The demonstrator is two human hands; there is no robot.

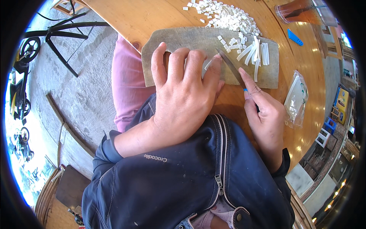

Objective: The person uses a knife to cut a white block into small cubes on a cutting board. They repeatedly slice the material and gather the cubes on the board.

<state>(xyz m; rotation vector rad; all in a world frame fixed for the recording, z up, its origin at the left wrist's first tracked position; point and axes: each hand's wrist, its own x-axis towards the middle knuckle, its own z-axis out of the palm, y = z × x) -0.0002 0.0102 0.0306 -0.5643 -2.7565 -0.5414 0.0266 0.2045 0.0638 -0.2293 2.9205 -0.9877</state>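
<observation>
A grey board (179, 36) lies on the wooden table, its near edge toward my lap. My left hand (185, 86) arches over it, fingers bent and pressing down, with a thin white strip (207, 65) pinned by the index finger. Most of that strip is hidden beneath the hand. In my right hand (265, 110) is a small knife (231, 68), its handle mostly covered and showing a little blue. The blade slants up and left, its tip close to my left index finger. Several white strips (257, 53) and small cut pieces (234, 44) lie on the board's right part.
Beyond the board's far edge is a heap of small white pieces (228, 17). A glass of reddish-brown drink (299, 13), a blue plastic piece (295, 37) and a clear plastic bag (296, 101) sit on the table (118, 15) to the right. Concrete floor (87, 87) stretches off left.
</observation>
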